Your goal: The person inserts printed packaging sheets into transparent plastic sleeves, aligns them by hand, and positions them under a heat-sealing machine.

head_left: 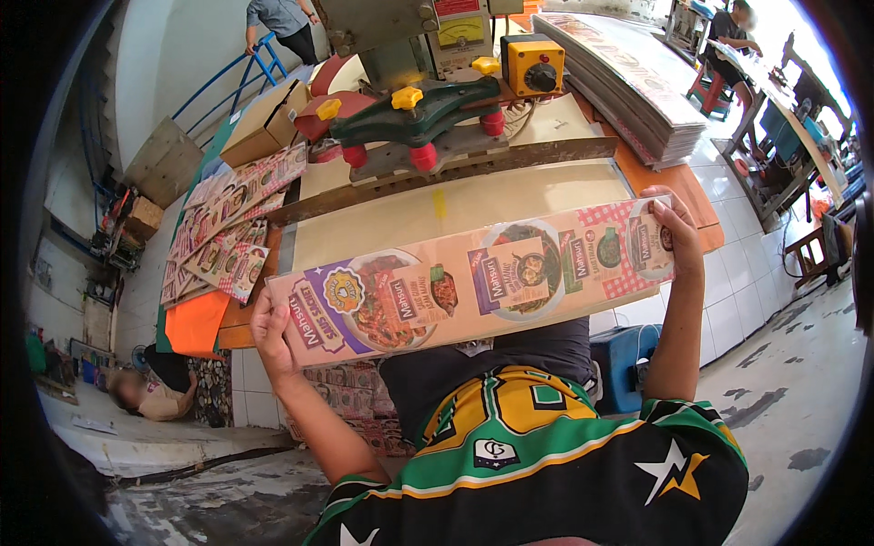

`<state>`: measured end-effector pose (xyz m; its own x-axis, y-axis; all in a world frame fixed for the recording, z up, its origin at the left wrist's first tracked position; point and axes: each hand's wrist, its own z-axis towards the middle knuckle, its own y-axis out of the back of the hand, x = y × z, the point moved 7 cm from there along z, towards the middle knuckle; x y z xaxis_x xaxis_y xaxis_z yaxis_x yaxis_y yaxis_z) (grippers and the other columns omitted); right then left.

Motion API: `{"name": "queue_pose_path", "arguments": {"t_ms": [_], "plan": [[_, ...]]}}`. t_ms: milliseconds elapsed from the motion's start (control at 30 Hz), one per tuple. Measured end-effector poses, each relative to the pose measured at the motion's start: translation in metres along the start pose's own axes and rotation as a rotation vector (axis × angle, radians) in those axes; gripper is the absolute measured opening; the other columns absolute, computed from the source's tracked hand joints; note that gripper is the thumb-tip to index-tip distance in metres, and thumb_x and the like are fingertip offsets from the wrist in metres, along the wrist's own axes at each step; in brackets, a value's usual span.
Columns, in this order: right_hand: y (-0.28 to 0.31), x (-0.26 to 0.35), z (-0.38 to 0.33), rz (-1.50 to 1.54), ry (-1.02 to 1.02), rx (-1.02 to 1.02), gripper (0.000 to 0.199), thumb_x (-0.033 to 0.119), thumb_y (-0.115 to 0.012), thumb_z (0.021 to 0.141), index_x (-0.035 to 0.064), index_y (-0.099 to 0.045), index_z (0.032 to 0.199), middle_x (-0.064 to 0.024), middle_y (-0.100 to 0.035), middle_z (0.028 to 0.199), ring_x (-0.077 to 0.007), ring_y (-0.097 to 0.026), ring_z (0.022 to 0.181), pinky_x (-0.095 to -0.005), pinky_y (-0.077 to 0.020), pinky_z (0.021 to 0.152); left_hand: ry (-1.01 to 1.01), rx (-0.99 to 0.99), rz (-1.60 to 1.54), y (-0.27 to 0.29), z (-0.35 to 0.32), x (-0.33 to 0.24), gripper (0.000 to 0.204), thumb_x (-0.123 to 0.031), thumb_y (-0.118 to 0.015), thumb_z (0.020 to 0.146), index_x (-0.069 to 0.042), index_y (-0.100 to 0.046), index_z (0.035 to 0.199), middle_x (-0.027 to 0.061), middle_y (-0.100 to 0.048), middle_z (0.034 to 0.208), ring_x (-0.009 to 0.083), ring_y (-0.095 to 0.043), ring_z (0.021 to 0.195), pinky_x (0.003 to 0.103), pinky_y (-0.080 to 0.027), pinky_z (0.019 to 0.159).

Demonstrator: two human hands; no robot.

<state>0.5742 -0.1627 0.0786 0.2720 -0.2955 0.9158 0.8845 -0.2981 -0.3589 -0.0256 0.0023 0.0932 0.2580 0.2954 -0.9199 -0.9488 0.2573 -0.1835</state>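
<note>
I hold a long printed strip point(464, 309) with pictures of food bowls out in front of me, its surface glossy. My left hand point(274, 335) is closed on its left end, thumb on the printed face. At the upper right corner my right hand point(675, 227) grips the other end, with the fingers partly behind it. The strip slants, right end higher, over the near edge of a cream-coloured work plate point(391, 221). Just beyond stands a press machine with a green clamp bar point(417, 123), yellow star knobs and red feet.
Printed cards point(228, 214) lie in a loose pile at the left, beside an orange sheet point(196, 320) and a cardboard box point(266, 123). A tall stack of printed sheets point(628, 86) stands at the back right. A yellow control box point(533, 65) sits on the machine. Other people are farther off.
</note>
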Motion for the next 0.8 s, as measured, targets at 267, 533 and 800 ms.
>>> {"name": "queue_pose_path", "arguments": {"t_ms": [267,533,800], "plan": [[-0.02,-0.005,0.003,0.027,-0.144,-0.009,0.033,0.014,-0.062,0.091,-0.0012,-0.062,0.12,-0.0112,-0.071,0.095,-0.0163,-0.072,0.079,-0.0273,-0.0602,0.071,0.082,0.063,-0.136,-0.01,0.01,0.01,0.052,-0.02,-0.066,0.093,0.009,-0.05,0.133,0.0132,-0.068,0.115,0.0167,-0.069,0.097,0.029,-0.057,0.086],[-0.006,-0.046,0.016,0.026,-0.252,0.068,0.038,0.017,-0.067,0.091,-0.0063,-0.065,0.121,-0.0117,-0.074,0.096,-0.0142,-0.073,0.078,-0.0261,-0.0601,0.071,0.187,-0.15,0.032,0.011,0.013,0.047,0.025,-0.024,-0.064,0.101,-0.001,-0.066,0.113,0.0028,-0.07,0.103,0.007,-0.065,0.088,0.021,-0.052,0.077],[-0.003,-0.055,0.017,0.009,-0.249,0.091,0.033,0.016,-0.069,0.092,-0.0069,-0.067,0.115,-0.0137,-0.074,0.096,-0.0157,-0.074,0.079,-0.0276,-0.0615,0.071,0.225,-0.16,-0.016,0.022,0.017,0.081,0.016,-0.021,-0.068,0.099,-0.008,-0.064,0.092,-0.0051,-0.063,0.087,0.003,-0.056,0.078,0.019,-0.046,0.072]]}}
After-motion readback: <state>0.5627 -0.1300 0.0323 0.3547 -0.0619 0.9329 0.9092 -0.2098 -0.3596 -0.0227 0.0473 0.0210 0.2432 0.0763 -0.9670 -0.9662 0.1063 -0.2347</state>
